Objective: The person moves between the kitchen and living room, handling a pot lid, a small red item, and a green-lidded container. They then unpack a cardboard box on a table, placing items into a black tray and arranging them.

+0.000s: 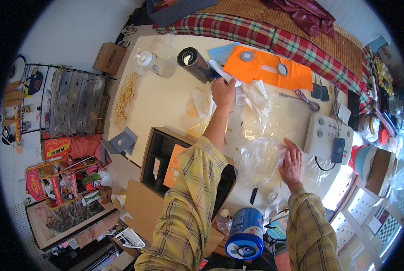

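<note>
My left hand reaches across the cream table and pinches a white sheet of paper or card. Just left of that sheet leans a dark cylinder, and on its right lies an orange cloth with two round grey discs on top. Crumpled white tissue sits below the cloth. Palm down, my right hand rests at the edge of a crumpled clear plastic bag, fingers extended. To its right is a white control box with knobs.
An open cardboard box with black compartments lies under my left forearm. A blue canister is near my body. A clear jar, small yellow pieces and a grey insert are at left. A coiled cable lies right.
</note>
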A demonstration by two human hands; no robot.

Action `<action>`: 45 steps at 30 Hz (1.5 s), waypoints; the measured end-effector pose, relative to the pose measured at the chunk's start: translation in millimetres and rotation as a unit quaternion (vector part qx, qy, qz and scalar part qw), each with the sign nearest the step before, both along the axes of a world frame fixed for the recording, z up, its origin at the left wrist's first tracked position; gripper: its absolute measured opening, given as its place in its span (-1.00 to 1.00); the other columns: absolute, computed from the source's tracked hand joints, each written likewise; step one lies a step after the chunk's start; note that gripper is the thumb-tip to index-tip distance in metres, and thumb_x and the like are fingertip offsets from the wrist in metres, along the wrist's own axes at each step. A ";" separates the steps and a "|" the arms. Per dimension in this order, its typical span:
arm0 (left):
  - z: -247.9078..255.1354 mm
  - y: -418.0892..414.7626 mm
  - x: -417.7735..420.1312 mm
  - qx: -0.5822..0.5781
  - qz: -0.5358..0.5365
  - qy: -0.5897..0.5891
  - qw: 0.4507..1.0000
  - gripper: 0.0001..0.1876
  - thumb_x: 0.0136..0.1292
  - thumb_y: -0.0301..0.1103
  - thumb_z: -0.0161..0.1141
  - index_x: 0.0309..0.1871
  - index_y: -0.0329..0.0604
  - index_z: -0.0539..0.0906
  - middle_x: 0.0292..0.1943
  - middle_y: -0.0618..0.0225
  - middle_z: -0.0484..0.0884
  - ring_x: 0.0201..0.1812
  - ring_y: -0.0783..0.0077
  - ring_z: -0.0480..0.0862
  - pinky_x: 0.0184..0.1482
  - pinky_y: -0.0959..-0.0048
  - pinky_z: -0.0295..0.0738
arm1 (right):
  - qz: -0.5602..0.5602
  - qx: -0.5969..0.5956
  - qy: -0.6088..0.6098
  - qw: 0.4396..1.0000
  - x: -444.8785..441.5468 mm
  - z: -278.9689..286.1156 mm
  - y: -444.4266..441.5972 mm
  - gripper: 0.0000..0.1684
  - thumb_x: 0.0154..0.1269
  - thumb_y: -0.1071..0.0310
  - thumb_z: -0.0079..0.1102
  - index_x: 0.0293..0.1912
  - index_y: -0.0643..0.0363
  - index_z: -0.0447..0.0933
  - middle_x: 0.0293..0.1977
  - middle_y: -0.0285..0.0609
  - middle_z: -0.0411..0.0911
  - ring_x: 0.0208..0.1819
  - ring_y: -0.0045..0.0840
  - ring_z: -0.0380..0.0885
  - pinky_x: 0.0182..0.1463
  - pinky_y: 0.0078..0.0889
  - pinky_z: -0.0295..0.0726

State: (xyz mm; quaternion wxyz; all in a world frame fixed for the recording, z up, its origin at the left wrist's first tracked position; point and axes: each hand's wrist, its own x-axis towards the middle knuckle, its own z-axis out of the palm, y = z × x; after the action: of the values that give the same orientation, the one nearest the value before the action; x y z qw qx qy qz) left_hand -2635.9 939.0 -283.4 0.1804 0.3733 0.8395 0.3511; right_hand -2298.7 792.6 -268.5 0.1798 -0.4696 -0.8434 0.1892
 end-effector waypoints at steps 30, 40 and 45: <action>54.5 -40.8 -83.5 0.240 -0.056 0.044 0.968 -0.10 0.02 -0.14 0.61 0.40 -0.21 0.37 0.22 0.04 0.59 0.33 0.02 0.51 0.38 0.18 0.37 | -0.016 0.000 -0.006 1.000 -1.0 -1.6 -2.3 -0.59 0.18 0.61 0.03 0.06 0.28 0.51 0.37 -0.14 0.38 0.38 -0.14 0.35 0.45 -0.08 0.34; 83.8 -27.4 -86.1 0.270 -0.035 -0.035 0.962 -0.33 -0.01 -0.36 0.64 0.14 -0.19 0.49 -0.05 0.32 0.70 -0.02 0.42 0.68 0.10 0.37 0.58 | -0.017 -0.011 -0.003 1.000 1.7 -5.4 -4.4 -0.41 0.01 0.63 0.01 0.13 0.32 0.48 0.38 -0.08 0.38 0.42 -0.10 0.32 0.50 -0.04 0.27; 85.8 -62.9 -124.5 0.306 -0.032 -0.087 0.947 -0.39 0.04 -0.48 0.61 0.14 -0.22 0.50 -0.01 0.34 0.66 0.00 0.50 0.64 0.04 0.43 0.64 | -0.015 -0.010 -0.003 1.000 -0.5 -3.2 -3.5 -0.41 0.00 0.63 0.01 0.13 0.32 0.48 0.37 -0.08 0.38 0.42 -0.11 0.31 0.50 -0.04 0.27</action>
State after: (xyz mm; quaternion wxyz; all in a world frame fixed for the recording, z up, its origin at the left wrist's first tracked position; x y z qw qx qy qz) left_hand -2760.5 876.1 -197.6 0.1407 0.4055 0.6601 0.6164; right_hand -2299.2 789.0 -271.7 0.1752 -0.4849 -0.8348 0.1932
